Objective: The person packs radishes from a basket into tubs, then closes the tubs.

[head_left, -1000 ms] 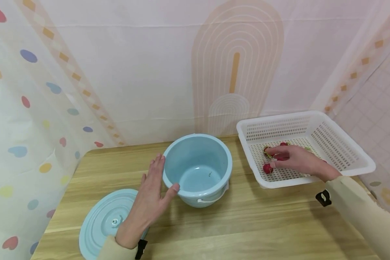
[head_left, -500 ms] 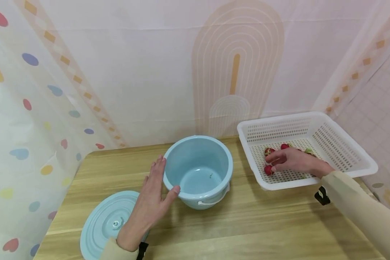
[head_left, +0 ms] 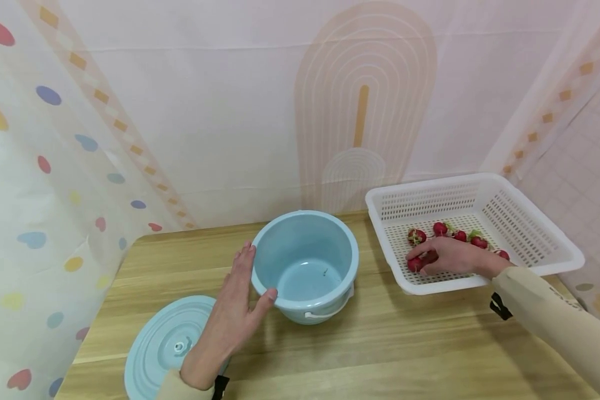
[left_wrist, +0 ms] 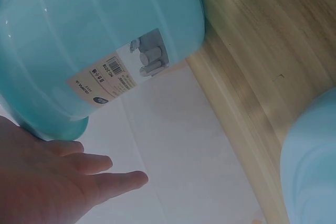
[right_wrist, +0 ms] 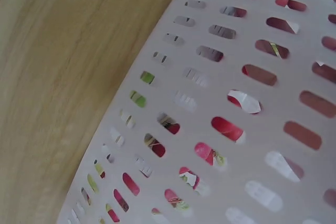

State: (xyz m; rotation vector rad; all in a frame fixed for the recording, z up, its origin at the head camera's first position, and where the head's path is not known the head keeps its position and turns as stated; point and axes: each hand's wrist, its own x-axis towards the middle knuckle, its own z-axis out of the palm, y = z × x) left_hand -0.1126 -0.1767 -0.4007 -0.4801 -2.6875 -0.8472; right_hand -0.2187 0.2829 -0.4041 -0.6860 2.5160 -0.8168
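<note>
Right hand [head_left: 447, 256] is dipping into the white basket [head_left: 430, 289] and pinching the nearest radish [head_left: 414, 265], finger to one side, thumb to the other, close by the basket's front-left corner. How firmly it's squeezing, I'm not able to tell; the right wrist camera is catching only slotted plastic with red showing through. That two-sided pinch is probably suiting something small, round and apt to roll. Behind it at least five other radishes [head_left: 460, 236] are lying, strung loosely from the basket's left edge towards its right.

Meanwhile the left hand [head_left: 235, 300] is resting straight-fingered against the rim of the blue bucket [head_left: 300, 239], gripping nothing, presumably steadying it. Upright and uncovered, that bucket is standing near the back edge of the desk [head_left: 355, 361], a green scrap [head_left: 325, 272] lying inside. Its lid [head_left: 152, 353] is lying near the desk's left edge, likely parked there to leave the mouth free.

And the change? Compared with half a second ago, the right fingers are sitting lower, closing around this radish, and the radishes behind are showing more fully; left hand, bucket and lid are keeping their places
</note>
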